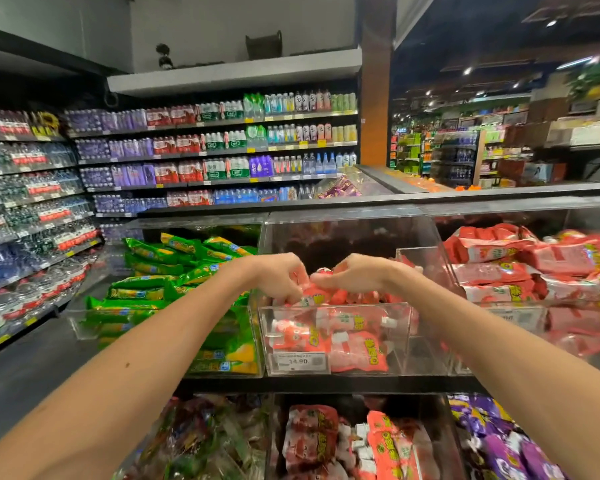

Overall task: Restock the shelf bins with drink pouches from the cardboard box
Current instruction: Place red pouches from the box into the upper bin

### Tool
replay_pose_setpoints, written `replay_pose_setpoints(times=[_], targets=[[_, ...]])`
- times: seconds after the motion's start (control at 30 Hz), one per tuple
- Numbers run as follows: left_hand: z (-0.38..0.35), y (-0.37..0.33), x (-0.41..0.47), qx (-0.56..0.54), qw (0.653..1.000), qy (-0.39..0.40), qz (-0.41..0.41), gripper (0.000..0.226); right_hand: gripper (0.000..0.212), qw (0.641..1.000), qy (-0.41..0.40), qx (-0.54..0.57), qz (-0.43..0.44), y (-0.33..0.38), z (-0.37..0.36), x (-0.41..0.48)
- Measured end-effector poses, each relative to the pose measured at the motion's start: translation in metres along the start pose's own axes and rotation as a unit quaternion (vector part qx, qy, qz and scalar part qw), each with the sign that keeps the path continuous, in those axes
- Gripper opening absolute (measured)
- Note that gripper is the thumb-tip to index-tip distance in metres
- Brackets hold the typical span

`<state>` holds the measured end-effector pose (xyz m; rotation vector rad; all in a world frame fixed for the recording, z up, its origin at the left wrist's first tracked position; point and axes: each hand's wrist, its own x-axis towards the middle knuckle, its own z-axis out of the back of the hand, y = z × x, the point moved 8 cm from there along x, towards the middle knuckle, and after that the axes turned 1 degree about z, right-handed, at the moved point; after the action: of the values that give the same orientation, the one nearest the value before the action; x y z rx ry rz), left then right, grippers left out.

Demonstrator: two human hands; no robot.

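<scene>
Fingers of left hand, right hand grip red pouches in middle bin.

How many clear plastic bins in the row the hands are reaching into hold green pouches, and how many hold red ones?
Clear plastic bin of green drink pouches: 1
Clear plastic bins of red drink pouches: 2, the middle bin and the right bin
Total: 3 bins

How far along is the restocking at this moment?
Looks done: the green bin and right red bin sit heaped. In hand: left hand and right hand grip red pouches in the middle bin, only partly filled. Left: topping it up; the cardboard box is out of view.
</scene>
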<state>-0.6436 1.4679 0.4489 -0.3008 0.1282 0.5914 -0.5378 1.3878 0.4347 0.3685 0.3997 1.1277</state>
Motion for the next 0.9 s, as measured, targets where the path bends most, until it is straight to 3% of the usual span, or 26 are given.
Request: replay_pose_setpoints(times=[0.1, 0.2, 0.33, 0.53, 0.7, 0.8, 0.9], targets=[[-0.009, 0.005, 0.008, 0.055, 0.995, 0.076, 0.029, 0.026, 0.087, 0.996, 0.049, -0.068, -0.006, 0.005, -0.012, -0.002], [-0.011, 0.002, 0.011, 0.109, 0.988, 0.101, 0.044, 0.014, 0.07, 0.993, 0.045, -0.109, 0.016, 0.019, -0.015, -0.002], [-0.017, 0.007, 0.017, 0.142, 0.982, 0.105, 0.064, 0.026, 0.049, 0.988, 0.022, -0.141, 0.054, 0.02, -0.028, 0.012], [-0.011, 0.001, 0.013, 0.186, 0.981, -0.022, 0.049, 0.024, 0.033, 0.995, -0.032, -0.08, 0.047, 0.019, -0.021, 0.005], [-0.01, 0.0, -0.004, 0.127, 0.989, -0.075, 0.033, 0.024, 0.041, 0.989, -0.133, -0.045, 0.04, 0.005, -0.01, -0.005], [0.006, -0.013, -0.037, 0.005, 0.974, -0.228, 0.0, 0.025, 0.031, 0.96, -0.261, 0.002, 0.1, 0.004, 0.009, -0.038], [0.003, -0.028, -0.089, -0.114, 0.921, -0.372, -0.007, 0.003, 0.024, 0.919, -0.33, 0.078, 0.201, 0.002, 0.014, -0.087]])
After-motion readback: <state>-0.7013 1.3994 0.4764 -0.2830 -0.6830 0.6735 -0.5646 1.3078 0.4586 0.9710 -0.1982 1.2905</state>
